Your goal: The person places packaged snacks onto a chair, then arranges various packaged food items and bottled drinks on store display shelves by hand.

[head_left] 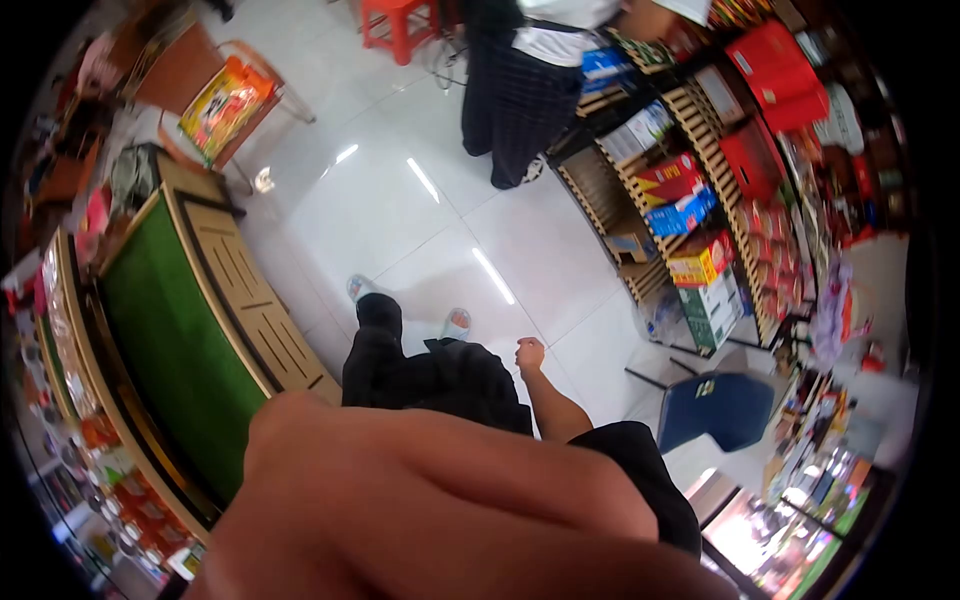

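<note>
Very close to the camera, my left hand (400,490) fills the bottom of the view, large and blurred. Its fingertips and whatever they touch cannot be made out. My right hand (530,353) hangs at my side with the fingers curled in a loose fist, and nothing shows in it. Beyond it lies the white tiled floor (410,215). Below me are my dark clothes (440,385) and light sandals (456,324).
A green-topped wooden counter (170,310) runs along the left. Slatted shelves (720,200) with boxes and packets stand at the right, near a dark blue chair (715,410). Ahead are another person (520,90), a red stool (400,25) and a chair with a bright packet (225,105).
</note>
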The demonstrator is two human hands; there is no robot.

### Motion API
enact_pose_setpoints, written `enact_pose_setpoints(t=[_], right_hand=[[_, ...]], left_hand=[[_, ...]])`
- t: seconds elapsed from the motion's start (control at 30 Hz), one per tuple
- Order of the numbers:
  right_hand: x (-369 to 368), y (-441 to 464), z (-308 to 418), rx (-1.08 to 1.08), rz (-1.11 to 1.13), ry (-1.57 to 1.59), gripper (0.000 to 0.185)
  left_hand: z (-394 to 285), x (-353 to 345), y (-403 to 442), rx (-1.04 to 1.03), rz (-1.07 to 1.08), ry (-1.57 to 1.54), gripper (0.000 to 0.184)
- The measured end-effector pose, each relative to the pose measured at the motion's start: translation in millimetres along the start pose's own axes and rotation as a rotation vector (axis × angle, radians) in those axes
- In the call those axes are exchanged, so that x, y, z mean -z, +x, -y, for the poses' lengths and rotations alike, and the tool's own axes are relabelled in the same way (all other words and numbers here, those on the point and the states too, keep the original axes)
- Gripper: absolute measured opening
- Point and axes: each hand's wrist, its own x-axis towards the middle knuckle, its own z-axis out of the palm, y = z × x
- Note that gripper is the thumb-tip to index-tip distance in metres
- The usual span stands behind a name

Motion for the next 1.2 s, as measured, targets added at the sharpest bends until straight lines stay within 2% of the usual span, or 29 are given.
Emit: enact_pose_setpoints(t=[0.1,0.17,0.23,0.27,0.3,0.37,0.4,0.43,0.47,0.5,0.57,0.6,0.67,0.77,0.87,0.93,0.97,1.0,1.07,1.1,1.13,1.17,1.2], right_hand=[[-23.4,-10.9,27.5,0.099,0.043,-0.164,0.019],[-47.1,-10.7,56.6,0.311,-0.064,-0.310,0.020],[-67.2,-18.1,103.5,0.237,0.029,-0.247,0.021],[-81.8,-11.2,117.0,0.493,-0.001,-0.274,0.018],[-91.0,-4.6,132.6,0.528,0.013,-0.303,0.018],[-121.6,-31.1,200.2,0.403,0.077,-0.276,0.015],[-149.6,37.8,172.6,0.686,0.100,-0.153,0.012],[-157.6,9.7,216.8,0.526,0.243,-0.119,0.010],[-181.4,-7.1,251.1,0.438,0.215,-0.060,0.009],[-204.2,0.6,265.8,0.519,0.190,-0.133,0.009],[-242.7,-10.1,302.8,0.624,0.254,-0.086,0.010],[-263.4,-9.7,320.8,0.598,0.310,-0.094,0.011],[-312.2,-13.1,345.2,0.573,0.420,-0.116,0.012],[-376.4,-20.8,354.1,0.685,0.482,-0.220,0.014],[-431.9,-11.9,344.8,1.020,0.385,-0.398,0.016],[-478.1,1.2,338.2,1.229,0.319,-0.439,0.017],[-478.1,-52.1,364.3,0.986,0.461,-0.417,0.017],[-497.7,-47.8,375.1,1.022,0.543,-0.470,0.017],[-534.0,-63.1,404.4,0.899,0.501,-0.569,0.016],[-571.2,-24.6,403.1,1.065,0.510,-0.625,0.015],[-602.8,-2.8,409.0,1.228,0.479,-0.685,0.017],[-621.1,-24.3,428.4,1.226,0.566,-0.485,0.018],[-634.4,-42.6,457.3,0.807,0.749,-0.433,0.014]], left_hand=[[-24.4,39.7,-18.4,-0.037,-0.031,0.027,0.015],[-42.4,68.9,-34.9,-0.074,-0.066,0.050,0.014],[-64.2,99.2,-45.6,-0.107,-0.089,0.091,0.014],[-73.5,115.7,-49.0,-0.115,-0.106,0.128,0.014],[-87.4,132.9,-50.0,-0.122,-0.130,0.170,0.014],[-112.8,165.9,-58.0,-0.141,-0.155,0.263,0.014],[-126.5,180.8,-60.9,-0.143,-0.163,0.323,0.013],[-140.3,195.0,-65.3,-0.144,-0.169,0.390,0.013],[-153.0,208.7,-69.0,-0.144,-0.177,0.460,0.013],[-166.4,221.5,-72.2,-0.138,-0.191,0.529,0.013],[-189.5,245.0,-76.0,-0.119,-0.231,0.664,0.013],[-201.1,257.5,-75.8,-0.102,-0.250,0.731,0.013],[-220.4,281.0,-76.1,-0.080,-0.281,0.878,0.013],[-241.8,315.4,-84.7,-0.036,-0.345,1.096,0.013],[-252.6,357.2,-107.7,0.097,-0.485,1.320,0.013],[-253.0,385.4,-142.5,0.333,-0.637,1.481,0.014],[-248.9,406.9,-166.9,0.470,-0.705,1.555,0.018],[-247.0,424.9,-195.0,0.759,-0.726,1.693,0.022],[-232.7,438.5,-282.6,1.376,-0.742,1.893,0.032],[-222.9,427.7,-337.5,1.766,-0.708,1.904,0.033],[-213.2,410.8,-378.5,2.231,-0.825,1.625,0.037],[-214.5,403.5,-386.1,2.593,-0.912,1.081,0.038],[-222.1,396.5,-394.3,2.557,-1.043,0.756,0.047]])
